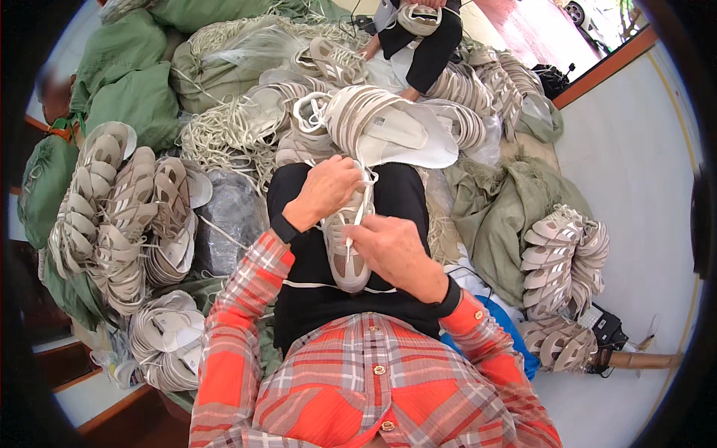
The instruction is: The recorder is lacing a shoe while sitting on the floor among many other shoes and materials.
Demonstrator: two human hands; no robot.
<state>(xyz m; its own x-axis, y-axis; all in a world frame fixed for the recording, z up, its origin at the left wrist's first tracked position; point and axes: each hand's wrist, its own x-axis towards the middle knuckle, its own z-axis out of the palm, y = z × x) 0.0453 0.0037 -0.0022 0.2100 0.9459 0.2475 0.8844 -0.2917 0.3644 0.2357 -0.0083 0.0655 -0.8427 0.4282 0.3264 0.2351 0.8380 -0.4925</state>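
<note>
Fingers (346,173) of my left hand (324,194) bunch together at the beige sneaker's (340,237) far ankle end, toward the knee edge of my lap (302,310); whether they clamp lace, I can't tell. The sneaker lies mid-lap, long axis running away, toe toward me. My right hand (399,250), nearer the toe, pinches the white lace (367,201).

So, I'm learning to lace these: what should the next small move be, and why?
Probably a gentle pull on the white lace with the right hand, the left hand steadying the shoe: the lace looks slack between the hands.
</note>
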